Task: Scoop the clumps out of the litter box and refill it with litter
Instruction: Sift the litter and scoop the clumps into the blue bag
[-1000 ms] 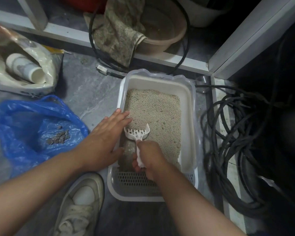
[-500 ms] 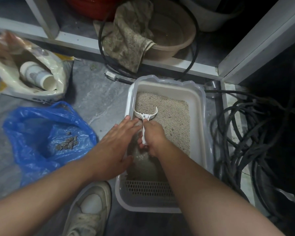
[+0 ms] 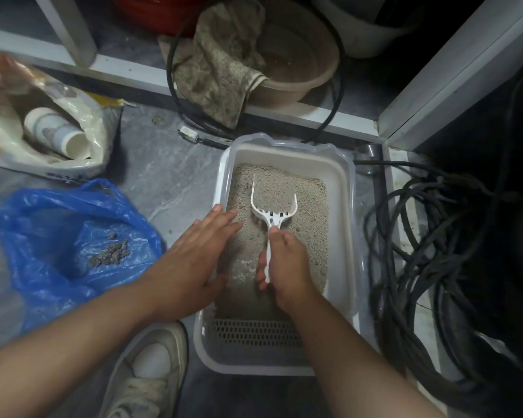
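Two hands work at a white litter box [image 3: 346,212] on the grey floor [image 3: 163,176]. Left hand [image 3: 194,260]: flat on the box's left rim, fingers [image 3: 221,218] straight and close together, tips reaching over the litter [image 3: 311,224]. Right hand [image 3: 287,267]: fingers curled tight round the handle of a white slotted scoop [image 3: 274,206], whose head lies in the litter, loaded with granules. A perforated grille spans the box's near end. Left of the box, an open blue bag [image 3: 43,267] holds grey clumps [image 3: 111,256]. Beyond it, a pale sack [image 3: 97,137] contains a white cup [image 3: 58,134]. Black cable [image 3: 420,267] lies coiled to the right; a white shoe [image 3: 151,372] is beside the box's near left corner.
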### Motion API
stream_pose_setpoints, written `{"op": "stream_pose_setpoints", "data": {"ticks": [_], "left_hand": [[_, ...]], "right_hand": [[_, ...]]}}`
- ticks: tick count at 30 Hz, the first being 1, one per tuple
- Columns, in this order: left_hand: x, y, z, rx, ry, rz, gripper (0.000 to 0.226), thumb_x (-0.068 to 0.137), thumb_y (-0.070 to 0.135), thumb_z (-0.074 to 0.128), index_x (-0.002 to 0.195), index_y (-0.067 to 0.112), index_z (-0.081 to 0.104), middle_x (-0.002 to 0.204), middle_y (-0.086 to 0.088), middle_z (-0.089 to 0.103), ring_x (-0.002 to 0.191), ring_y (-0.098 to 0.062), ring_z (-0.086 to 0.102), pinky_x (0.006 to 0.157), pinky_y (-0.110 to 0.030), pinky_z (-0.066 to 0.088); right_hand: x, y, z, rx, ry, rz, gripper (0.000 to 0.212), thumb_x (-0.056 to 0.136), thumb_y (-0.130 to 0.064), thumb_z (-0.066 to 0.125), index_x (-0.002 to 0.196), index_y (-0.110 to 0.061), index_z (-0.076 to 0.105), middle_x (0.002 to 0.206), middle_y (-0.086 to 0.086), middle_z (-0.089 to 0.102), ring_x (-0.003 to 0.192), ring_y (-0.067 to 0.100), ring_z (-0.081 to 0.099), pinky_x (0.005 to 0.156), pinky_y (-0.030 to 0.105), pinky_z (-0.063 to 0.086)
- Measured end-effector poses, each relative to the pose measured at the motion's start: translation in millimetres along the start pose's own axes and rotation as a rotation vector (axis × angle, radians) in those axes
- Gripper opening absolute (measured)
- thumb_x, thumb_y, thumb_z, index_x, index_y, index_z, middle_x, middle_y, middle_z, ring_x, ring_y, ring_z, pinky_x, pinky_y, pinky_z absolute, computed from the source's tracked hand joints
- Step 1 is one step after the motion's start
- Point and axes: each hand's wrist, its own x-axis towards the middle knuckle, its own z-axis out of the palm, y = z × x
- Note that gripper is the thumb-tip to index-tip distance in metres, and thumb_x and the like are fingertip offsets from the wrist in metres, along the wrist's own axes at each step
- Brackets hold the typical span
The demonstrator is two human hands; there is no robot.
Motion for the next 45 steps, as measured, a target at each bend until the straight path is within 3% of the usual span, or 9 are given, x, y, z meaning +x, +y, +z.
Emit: {"op": "stream_pose_setpoints", "data": {"ticks": [5, 12, 20, 26, 37, 45], "left_hand": [[1, -1, 1, -0.011, 0.01, 0.009, 0.096, 0.082, 0.027, 0.071, 0.159, 0.029, 0.013, 0.169, 0.01, 0.004, 0.154, -0.007, -0.014, 0.127, -0.047, 0.013], [1, -2, 2, -0.015, 0.03, 0.018, 0.097, 0.081, 0.027, 0.074, 0.159, 0.027, 0.016, 0.169, 0.008, 0.006, 0.155, -0.008, -0.011, 0.126, -0.049, 0.015], [0, -4, 2, -0.03, 0.039, 0.023, 0.097, 0.08, 0.026, 0.073, 0.159, 0.027, 0.016, 0.17, 0.006, 0.008, 0.155, -0.008, -0.01, 0.126, -0.05, 0.015], [0, -3, 1, -0.028, 0.045, 0.026, 0.098, 0.081, 0.024, 0.075, 0.159, 0.026, 0.016, 0.169, 0.007, 0.007, 0.155, -0.007, -0.011, 0.126, -0.048, 0.013], [0, -3, 2, -0.032, 0.044, 0.032, 0.099, 0.081, 0.021, 0.077, 0.159, 0.025, 0.017, 0.169, 0.007, 0.008, 0.155, -0.008, -0.01, 0.126, -0.049, 0.013], [1, -1, 2, -0.029, 0.035, 0.026, 0.1, 0.081, 0.021, 0.076, 0.16, 0.026, 0.015, 0.169, 0.007, 0.006, 0.155, -0.008, -0.012, 0.126, -0.05, 0.013]], "right_hand": [[-22, 9, -21, -0.049, 0.036, -0.019, 0.032, 0.107, -0.031, 0.044, 0.093, -0.003, 0.053, 0.058, 0.01, 0.052, 0.037, 0.019, 0.045, 0.036, 0.021, 0.036], [-37, 14, -22, -0.125, 0.014, -0.085, 0.027, 0.106, -0.034, 0.044, 0.092, -0.015, 0.056, 0.062, 0.011, 0.055, 0.04, 0.021, 0.048, 0.037, 0.023, 0.039], [-49, 13, -22, -0.124, 0.05, -0.048, 0.031, 0.107, -0.032, 0.042, 0.089, -0.008, 0.053, 0.062, 0.012, 0.055, 0.038, 0.022, 0.047, 0.037, 0.024, 0.039], [-70, 16, -30, -0.135, 0.165, 0.16, 0.029, 0.106, -0.034, 0.042, 0.096, -0.012, 0.059, 0.058, 0.012, 0.056, 0.037, 0.022, 0.05, 0.037, 0.023, 0.039], [-101, 17, -47, 0.091, 0.162, 0.535, 0.022, 0.107, -0.026, 0.043, 0.095, -0.011, 0.053, 0.056, 0.008, 0.047, 0.036, 0.017, 0.044, 0.035, 0.018, 0.036], [-80, 14, -68, 0.09, 0.216, 0.572, 0.022, 0.105, -0.026, 0.048, 0.103, -0.007, 0.059, 0.061, 0.008, 0.05, 0.034, 0.014, 0.043, 0.036, 0.018, 0.035]]}}
